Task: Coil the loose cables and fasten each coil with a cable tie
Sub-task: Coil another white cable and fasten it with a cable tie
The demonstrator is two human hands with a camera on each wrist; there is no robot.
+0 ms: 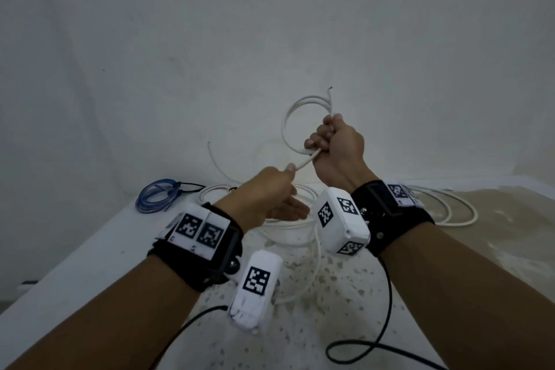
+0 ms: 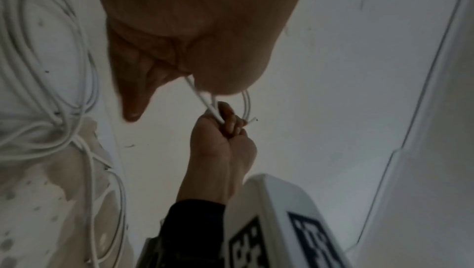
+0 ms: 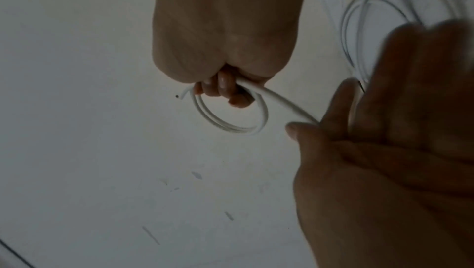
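Note:
A white cable is partly wound into a small coil (image 1: 285,126) held up in front of the wall. My right hand (image 1: 333,141) grips that coil in a fist, and the cable's cut end (image 1: 330,88) sticks up above it. In the right wrist view the coil (image 3: 231,126) hangs below the curled fingers (image 3: 223,86). My left hand (image 1: 264,192) is lower left and pinches the straight run of cable (image 1: 303,163) between thumb and forefinger, its other fingers straight. The rest of the white cable (image 1: 288,228) lies in loose loops on the table.
A blue cable coil (image 1: 154,195) bound with a black tie (image 1: 187,186) lies at the table's (image 1: 90,249) back left. More loose white cable (image 1: 456,204) sprawls at the right. Black leads (image 1: 360,345) from the wrist cameras trail near the front. A wall stands close behind.

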